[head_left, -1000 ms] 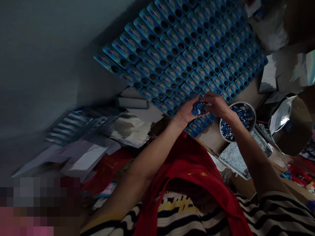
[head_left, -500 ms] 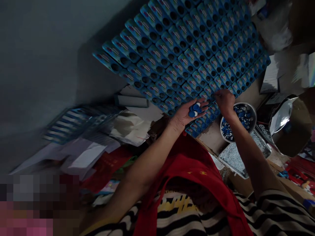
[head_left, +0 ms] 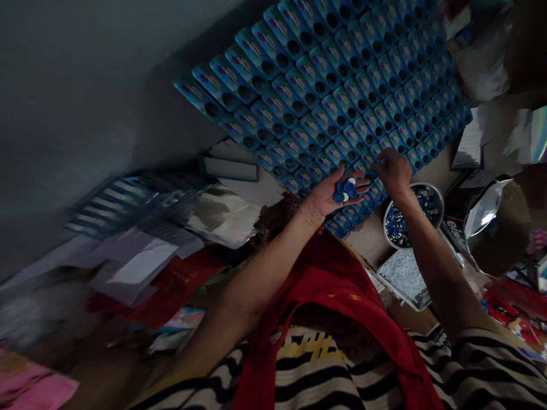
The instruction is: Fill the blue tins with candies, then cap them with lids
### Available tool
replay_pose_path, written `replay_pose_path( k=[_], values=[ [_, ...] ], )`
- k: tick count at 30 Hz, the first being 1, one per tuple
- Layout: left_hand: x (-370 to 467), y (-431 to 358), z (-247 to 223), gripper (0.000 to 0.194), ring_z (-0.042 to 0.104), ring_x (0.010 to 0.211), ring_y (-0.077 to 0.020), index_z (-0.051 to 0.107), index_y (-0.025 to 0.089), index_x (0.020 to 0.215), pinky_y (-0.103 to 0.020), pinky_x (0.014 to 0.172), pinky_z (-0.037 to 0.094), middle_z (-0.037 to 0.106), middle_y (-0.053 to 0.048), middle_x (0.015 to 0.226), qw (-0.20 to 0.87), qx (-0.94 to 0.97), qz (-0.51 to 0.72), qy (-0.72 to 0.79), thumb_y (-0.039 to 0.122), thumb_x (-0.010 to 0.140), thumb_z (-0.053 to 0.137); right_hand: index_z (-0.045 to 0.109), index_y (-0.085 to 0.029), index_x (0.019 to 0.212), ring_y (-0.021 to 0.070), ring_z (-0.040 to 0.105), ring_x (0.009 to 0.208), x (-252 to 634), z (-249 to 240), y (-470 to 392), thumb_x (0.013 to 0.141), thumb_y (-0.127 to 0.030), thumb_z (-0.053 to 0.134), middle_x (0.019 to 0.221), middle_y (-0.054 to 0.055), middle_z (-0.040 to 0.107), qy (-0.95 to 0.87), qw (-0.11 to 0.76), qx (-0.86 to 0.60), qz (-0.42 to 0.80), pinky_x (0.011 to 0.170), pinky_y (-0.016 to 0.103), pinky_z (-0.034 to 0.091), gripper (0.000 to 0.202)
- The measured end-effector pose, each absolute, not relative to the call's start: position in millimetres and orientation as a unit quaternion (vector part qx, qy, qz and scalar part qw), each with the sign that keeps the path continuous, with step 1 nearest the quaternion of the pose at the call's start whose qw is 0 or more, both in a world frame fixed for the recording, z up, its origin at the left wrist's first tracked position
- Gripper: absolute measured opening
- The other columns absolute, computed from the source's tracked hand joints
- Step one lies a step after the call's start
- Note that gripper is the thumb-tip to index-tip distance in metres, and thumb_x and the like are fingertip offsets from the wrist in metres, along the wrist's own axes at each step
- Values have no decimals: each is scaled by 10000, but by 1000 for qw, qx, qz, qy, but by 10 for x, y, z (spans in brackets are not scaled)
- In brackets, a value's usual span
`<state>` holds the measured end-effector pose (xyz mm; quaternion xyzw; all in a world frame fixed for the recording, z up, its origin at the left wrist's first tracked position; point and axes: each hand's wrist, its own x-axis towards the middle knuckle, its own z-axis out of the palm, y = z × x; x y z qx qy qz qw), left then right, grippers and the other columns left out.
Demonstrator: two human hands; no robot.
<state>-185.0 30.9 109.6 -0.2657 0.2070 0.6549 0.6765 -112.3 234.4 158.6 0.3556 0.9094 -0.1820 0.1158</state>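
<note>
The bare left forearm [head_left: 273,259] slants up and inward from the bottom of the view to a creased wrist [head_left: 314,210]. The left hand [head_left: 331,191] lies palm up, its fingers [head_left: 361,183] stretched out and a little apart, the thumb [head_left: 338,175] raised. The bare right forearm [head_left: 431,250] emerges from a black-and-cream striped cloth sleeve [head_left: 491,356] and angles inward too. The right hand [head_left: 395,173], its back uppermost, curls its fingers toward its thumb (dimness hides whether the tips meet), near the left hand but apart.

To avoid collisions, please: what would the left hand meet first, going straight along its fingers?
Probably the right hand, which lies ahead of the left hand in this view; depth is unclear, so it might instead pass beneath.
</note>
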Motion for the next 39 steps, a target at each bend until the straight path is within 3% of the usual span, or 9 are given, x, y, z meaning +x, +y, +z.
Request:
replay_pose_path(
  k=[6, 10, 13, 16, 20, 23, 26, 31, 39],
  values=[
    [-1697, 368, 989, 403, 844, 996, -261, 770, 183, 1244, -531, 1093, 652, 863, -94, 1023, 649, -317, 646, 247, 534, 1123, 613, 843, -260, 1175, 236, 745, 966, -884, 1824, 1871, 949, -235, 730, 1206, 91, 768, 911, 139, 161, -353, 890, 336, 594, 253],
    [-1565, 399, 979, 258, 825, 857, -217, 782, 175, 1087, -482, 1045, 674, 839, -55, 896, 658, -338, 628, 242, 374, 1126, 621, 836, -240, 1002, 255, 755, 1003, -691, 1691, 1755, 921, -153, 670, 1129, 95, 785, 900, 133, 179, -374, 907, 355, 598, 204],
    [-1496, 318, 1028, 261, 835, 879, -231, 790, 155, 1132, -482, 1042, 673, 853, -87, 948, 664, -334, 626, 235, 318, 1127, 586, 790, -232, 953, 233, 752, 879, -531, 1569, 1776, 885, -184, 663, 1009, 68, 794, 870, 81, 273, -403, 829, 346, 609, 153],
    [-1505, 152, 1075, 316, 849, 1009, -273, 781, 129, 1266, -490, 1055, 661, 861, -155, 1127, 663, -311, 642, 226, 317, 1123, 570, 769, -229, 964, 247, 756, 843, -512, 1467, 1891, 881, -231, 662, 935, 55, 800, 855, 35, 380, -352, 846, 378, 617, 135],
    [-1623, -5, 1092, 380, 841, 1094, -286, 757, 123, 1367, -487, 1074, 654, 839, -182, 1276, 656, -300, 652, 234, 351, 1131, 565, 759, -227, 924, 312, 771, 1037, -753, 1333, 2071, 868, -185, 680, 1056, 108, 826, 892, 99, 377, -229, 1000, 450, 592, 106],
    [-1709, 15, 1074, 455, 821, 1179, -316, 735, 117, 1422, -499, 1085, 655, 819, -204, 1332, 668, -290, 649, 221, 423, 1146, 541, 744, -243, 974, 363, 760, 1090, -950, 1254, 2163, 867, -201, 750, 1067, 113, 821, 895, 153, 385, -163, 1021, 513, 580, 116],
    [-1743, 85, 1049, 525, 804, 1232, -335, 717, 104, 1450, -500, 1077, 664, 807, -222, 1354, 676, -282, 649, 207, 482, 1162, 495, 720, -247, 1111, 398, 753, 1073, -1067, 1238, 2232, 869, -279, 829, 1027, 116, 800, 888, 177, 405, -130, 1003, 556, 575, 267],
    [-1731, 103, 1061, 553, 817, 1200, -329, 710, 111, 1457, -480, 1028, 685, 818, -221, 1317, 684, -286, 639, 207, 520, 1166, 477, 722, -227, 1191, 397, 743, 1072, -1106, 1453, 2191, 893, -285, 816, 1061, 132, 793, 894, 208, 380, -113, 986, 529, 564, 318],
    [-1621, 75, 1018, 473, 853, 917, -255, 793, 125, 1124, -466, 984, 704, 861, -144, 1010, 675, -320, 621, 238, 538, 1144, 565, 842, -219, 1158, 245, 746, 1033, -729, 1631, 1747, 896, -122, 671, 1210, 109, 782, 906, 136, 73, -394, 896, 323, 574, 328]
  ],
)
